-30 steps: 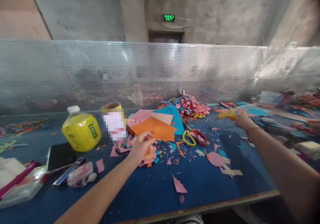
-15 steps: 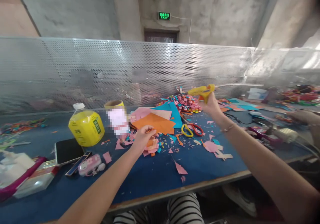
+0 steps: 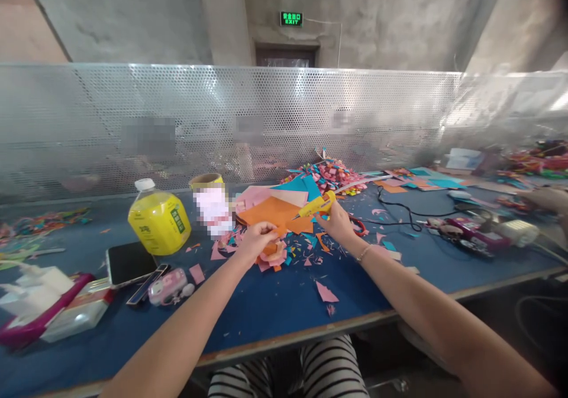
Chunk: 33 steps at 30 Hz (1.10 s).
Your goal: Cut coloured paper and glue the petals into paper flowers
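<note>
My right hand point(image 3: 336, 220) is wrapped round a yellow hot glue gun point(image 3: 316, 204), its nozzle pointing left and down, with a pale glue stick point(image 3: 361, 182) out of its back. My left hand point(image 3: 256, 241) is closed in a pinch on what looks like a small orange paper piece point(image 3: 281, 231); its outline blends with the sheet behind. Beyond the fingers lies a large orange sheet point(image 3: 266, 212) over pink and blue sheets point(image 3: 310, 185). Below the left hand is a small heap of pink and orange pieces point(image 3: 271, 259). Red-handled scissors point(image 3: 358, 226) are partly hidden behind my right hand.
A perforated metal screen point(image 3: 284, 114) closes off the back of the blue table point(image 3: 275, 309). A heap of paper strips point(image 3: 337, 176) stands before it. Leftward are a yellow drink bottle point(image 3: 160, 223), a tape roll point(image 3: 207, 180) and a phone point(image 3: 132, 265). Black cable point(image 3: 406, 220) crosses the right.
My right hand has brought the glue gun left and down from above the scissors towards my left hand. The left hand stays nearly in place, and the view has shifted slightly.
</note>
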{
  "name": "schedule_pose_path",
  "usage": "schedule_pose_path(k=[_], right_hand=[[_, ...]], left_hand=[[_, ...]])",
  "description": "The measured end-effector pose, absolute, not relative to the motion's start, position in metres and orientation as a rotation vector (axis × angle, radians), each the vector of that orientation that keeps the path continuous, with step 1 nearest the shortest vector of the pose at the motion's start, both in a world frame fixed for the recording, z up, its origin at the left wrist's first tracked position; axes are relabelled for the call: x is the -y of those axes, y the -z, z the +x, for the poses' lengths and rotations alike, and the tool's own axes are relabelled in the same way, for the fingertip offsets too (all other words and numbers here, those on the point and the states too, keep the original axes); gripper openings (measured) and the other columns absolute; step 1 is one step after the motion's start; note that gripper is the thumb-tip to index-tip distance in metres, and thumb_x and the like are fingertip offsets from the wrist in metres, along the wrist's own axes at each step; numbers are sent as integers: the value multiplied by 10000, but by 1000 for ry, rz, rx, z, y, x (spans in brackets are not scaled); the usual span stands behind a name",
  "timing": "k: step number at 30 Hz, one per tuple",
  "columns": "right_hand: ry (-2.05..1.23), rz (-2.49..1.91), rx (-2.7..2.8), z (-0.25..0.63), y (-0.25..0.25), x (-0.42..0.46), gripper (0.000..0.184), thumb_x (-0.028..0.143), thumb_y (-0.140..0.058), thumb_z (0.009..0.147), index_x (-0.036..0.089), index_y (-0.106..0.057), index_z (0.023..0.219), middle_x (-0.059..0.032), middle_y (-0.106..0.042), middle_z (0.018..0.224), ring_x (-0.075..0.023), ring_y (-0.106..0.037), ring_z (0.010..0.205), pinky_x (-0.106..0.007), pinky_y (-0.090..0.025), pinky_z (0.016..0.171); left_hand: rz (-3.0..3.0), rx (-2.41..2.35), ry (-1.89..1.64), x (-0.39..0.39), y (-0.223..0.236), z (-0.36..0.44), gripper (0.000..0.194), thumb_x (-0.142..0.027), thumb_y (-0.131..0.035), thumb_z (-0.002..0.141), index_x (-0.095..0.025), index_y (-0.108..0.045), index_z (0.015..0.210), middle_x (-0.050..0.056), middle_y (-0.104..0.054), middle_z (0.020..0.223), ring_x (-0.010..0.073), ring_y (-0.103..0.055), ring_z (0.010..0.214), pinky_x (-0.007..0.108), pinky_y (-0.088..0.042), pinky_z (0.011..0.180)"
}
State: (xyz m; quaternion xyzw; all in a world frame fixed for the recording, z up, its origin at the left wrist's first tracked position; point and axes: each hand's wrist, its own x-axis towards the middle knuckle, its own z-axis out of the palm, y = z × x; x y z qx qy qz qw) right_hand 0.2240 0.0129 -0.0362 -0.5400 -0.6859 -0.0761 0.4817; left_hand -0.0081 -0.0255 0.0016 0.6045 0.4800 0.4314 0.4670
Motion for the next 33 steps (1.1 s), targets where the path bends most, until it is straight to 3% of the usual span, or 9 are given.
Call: schedule_pose_path(k=[7, 33], right_hand=[[323, -1429, 1762, 217, 33, -12, 204, 349, -465, 794, 162, -434, 872, -105, -567, 845, -229, -566, 783, -337, -452, 670], [271, -1575, 1822, 215, 29, -6, 129, 206, -440, 781, 154, -429, 899, -129, -549, 905, -258, -535, 886, -378, -441, 742]], left_hand=[[1796, -1290, -1023, 28, -5, -8, 164, -226, -597, 598, -161, -649, 738, 54, -692, 792, 223, -632, 770, 292, -454, 707], [1666, -1196, -1020, 33, -8, -6, 241, -299, -639, 596, -145, -658, 781, 45, -682, 652, 202, -640, 624, 274, -457, 579]])
